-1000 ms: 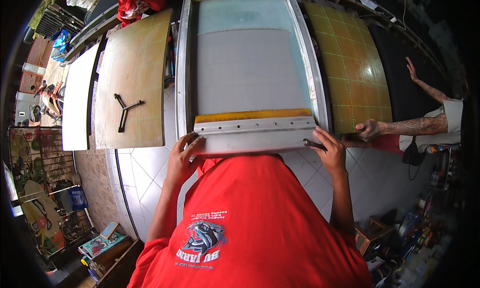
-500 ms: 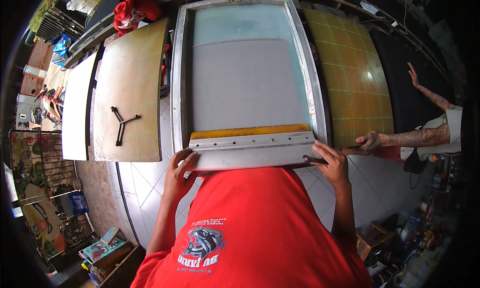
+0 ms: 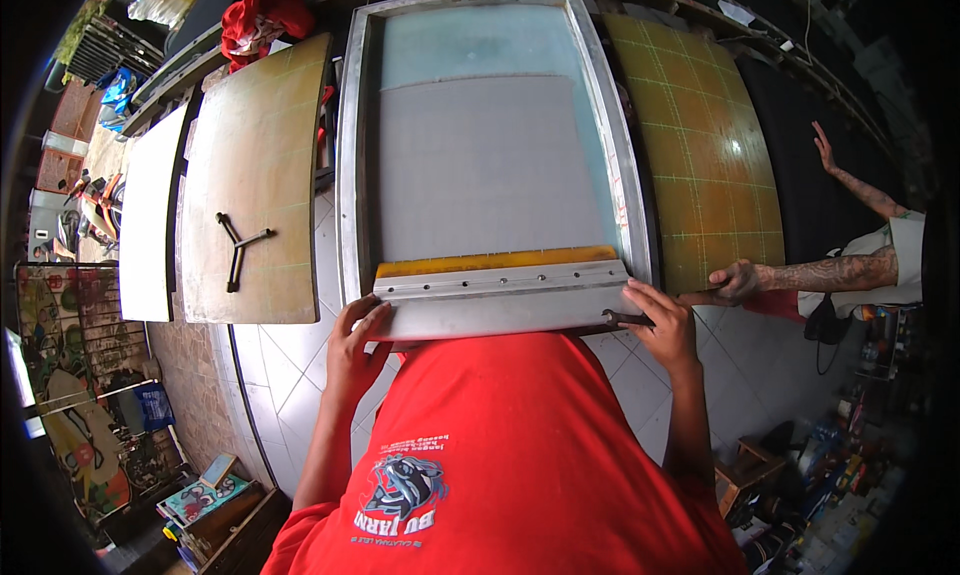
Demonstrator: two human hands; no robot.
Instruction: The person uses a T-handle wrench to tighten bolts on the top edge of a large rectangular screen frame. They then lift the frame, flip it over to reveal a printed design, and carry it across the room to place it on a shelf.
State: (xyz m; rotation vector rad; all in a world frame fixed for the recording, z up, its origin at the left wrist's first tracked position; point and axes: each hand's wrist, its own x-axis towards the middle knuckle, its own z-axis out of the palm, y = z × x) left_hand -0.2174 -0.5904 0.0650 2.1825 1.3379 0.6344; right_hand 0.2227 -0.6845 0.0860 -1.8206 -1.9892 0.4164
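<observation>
A long squeegee [image 3: 505, 310] with an aluminium holder, an amber blade and a row of bolts lies across the near end of a screen-printing frame [image 3: 349, 175]. Its blade edge faces away from me, and its near side is close to my red shirt. My left hand [image 3: 352, 343] grips the squeegee's left end, fingers curled over the top. At the other end my right hand [image 3: 668, 327] holds the squeegee too, with a dark open-ended spanner [image 3: 628, 319] under its fingers, the jaw pointing left. Grey covers most of the frame's mesh [image 3: 490, 165]; its far strip is pale blue-green.
Left of the frame, a yellowish board [image 3: 270, 125] carries a black three-armed wrench [image 3: 237, 245]; a white board [image 3: 150, 215] stands beyond. A gridded board [image 3: 700, 145] is on the right, where another person's tattooed arm [image 3: 830, 272] reaches in. Red cloth [image 3: 265, 20] lies at the far left.
</observation>
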